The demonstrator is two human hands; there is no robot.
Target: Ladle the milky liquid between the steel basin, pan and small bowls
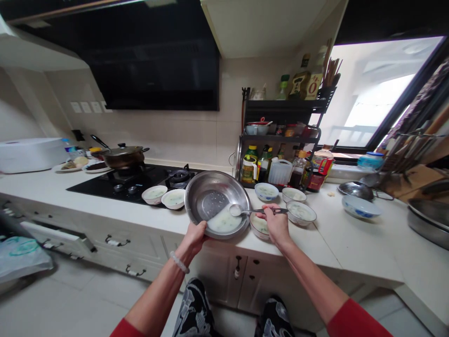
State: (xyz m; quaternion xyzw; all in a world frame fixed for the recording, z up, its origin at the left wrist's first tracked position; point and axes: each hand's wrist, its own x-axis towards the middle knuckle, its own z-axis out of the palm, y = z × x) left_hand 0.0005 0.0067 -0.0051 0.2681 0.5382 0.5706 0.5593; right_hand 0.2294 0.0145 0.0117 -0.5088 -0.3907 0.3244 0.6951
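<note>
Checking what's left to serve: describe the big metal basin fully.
The basin: wide, round, shiny steel, a dotted circle on its bottom. It rests tilted on the counter, its near rim gripped by the left hand. Pale liquid pools at its low side, where a ladle held by the right hand dips in.

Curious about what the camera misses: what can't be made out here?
Head view:
- Small bowl: mostly hidden by the right hand holding the ladle.
- Wok contents: covered by its lid.
- Rack bottles, labels: too small.
- Steel pot: cut off by right edge.
</note>
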